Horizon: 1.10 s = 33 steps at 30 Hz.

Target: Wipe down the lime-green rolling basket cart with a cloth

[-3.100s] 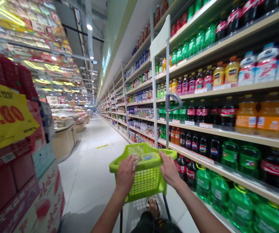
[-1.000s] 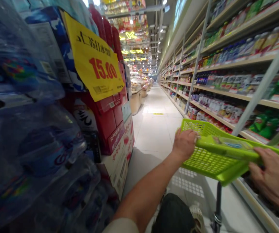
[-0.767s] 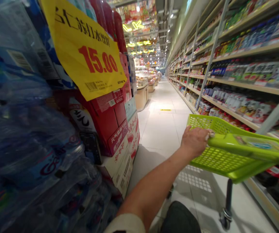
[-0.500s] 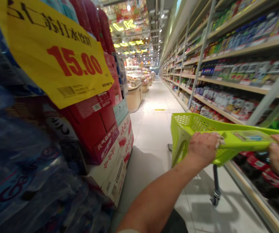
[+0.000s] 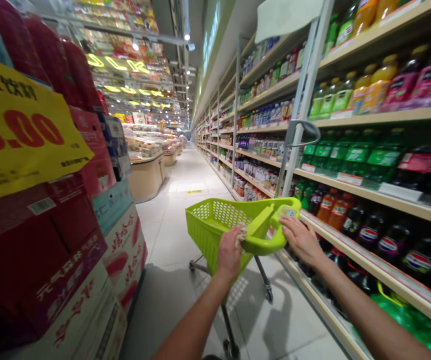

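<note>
A lime-green plastic shopping cart (image 5: 215,205) stands in the aisle in front of me, turned at an angle. My left hand (image 5: 229,254) is closed at the left end of its push handle (image 5: 264,245); something small, whitish and crumpled shows by the fingers. At the handle's right end, my right hand (image 5: 301,241) grips the corner, its fingers over the top. The visible part of the basket holds nothing. Grey legs with casters (image 5: 268,295) carry it over the pale tiles.
To the right, long shelves (image 5: 350,172) hold bottled drinks. On the left are stacked drink cartons (image 5: 120,250) and a yellow price sign (image 5: 31,135). Further ahead stands a rounded wooden display counter (image 5: 146,177) with packaged goods. The tiled aisle (image 5: 174,210) runs away between them.
My view has swung to the right, so more of the right shelves shows. The cart has turned and now appears further left and whole. Both hands are still on its handle.
</note>
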{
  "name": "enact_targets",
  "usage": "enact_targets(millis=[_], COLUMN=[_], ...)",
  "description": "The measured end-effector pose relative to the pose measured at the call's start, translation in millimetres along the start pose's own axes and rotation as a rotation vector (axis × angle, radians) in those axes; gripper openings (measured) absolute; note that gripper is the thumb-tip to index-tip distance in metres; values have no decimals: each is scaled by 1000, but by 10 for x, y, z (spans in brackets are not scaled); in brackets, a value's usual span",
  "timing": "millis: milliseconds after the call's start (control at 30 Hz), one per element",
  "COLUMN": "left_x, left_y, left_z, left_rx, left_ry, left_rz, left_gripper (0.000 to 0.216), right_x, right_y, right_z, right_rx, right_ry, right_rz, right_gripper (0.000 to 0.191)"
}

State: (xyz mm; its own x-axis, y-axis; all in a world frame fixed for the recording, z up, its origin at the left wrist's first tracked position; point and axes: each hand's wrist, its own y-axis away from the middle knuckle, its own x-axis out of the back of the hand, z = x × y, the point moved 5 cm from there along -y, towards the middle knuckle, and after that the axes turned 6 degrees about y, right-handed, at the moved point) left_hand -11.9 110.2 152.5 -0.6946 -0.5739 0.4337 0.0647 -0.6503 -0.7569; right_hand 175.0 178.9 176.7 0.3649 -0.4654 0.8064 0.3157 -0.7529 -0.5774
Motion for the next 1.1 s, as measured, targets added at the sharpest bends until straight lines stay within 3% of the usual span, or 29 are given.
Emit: enact_targets(millis=[67, 167, 233, 400, 500, 600, 667, 800, 1000, 1100], left_x=[-69, -253, -303, -268, -475, -640, -621, -482, -804, -681], left_y=[29, 41, 57, 131, 173, 205, 220, 261, 304, 338], left_z=[-14, 122, 82, -324, -57, 171, 46, -417, -53, -315], left_rx=[30, -109, -149, 108, -32, -178, -154, 69, -132, -90], left_ry=[37, 77, 69, -11, 42, 38, -11, -138, -87, -168], left_rz=[5, -111, -165, -74, -127, -190, -204, -165, -286, -302], left_gripper=[34, 32, 34, 38, 40, 43, 45, 46, 48, 46], right_x=[77, 145, 175, 256, 313, 358, 400, 477, 255, 192], right_y=[103, 268, 358, 507, 562, 588, 593, 559, 502, 557], right_z=[-176, -343, -279, 25, 77, 158, 252, 337, 17, 85], right_rx=[40, 109, 82, -8, -27, -25, -18, -56, 33, 65], right_ry=[-3, -35, -18, 127, 215, 252, 269, 341, 317, 307], right_rz=[19, 105, 158, 216, 245, 200, 163, 144, -20, -54], right_gripper=[39, 37, 37, 37, 33, 31, 32, 33, 27, 26])
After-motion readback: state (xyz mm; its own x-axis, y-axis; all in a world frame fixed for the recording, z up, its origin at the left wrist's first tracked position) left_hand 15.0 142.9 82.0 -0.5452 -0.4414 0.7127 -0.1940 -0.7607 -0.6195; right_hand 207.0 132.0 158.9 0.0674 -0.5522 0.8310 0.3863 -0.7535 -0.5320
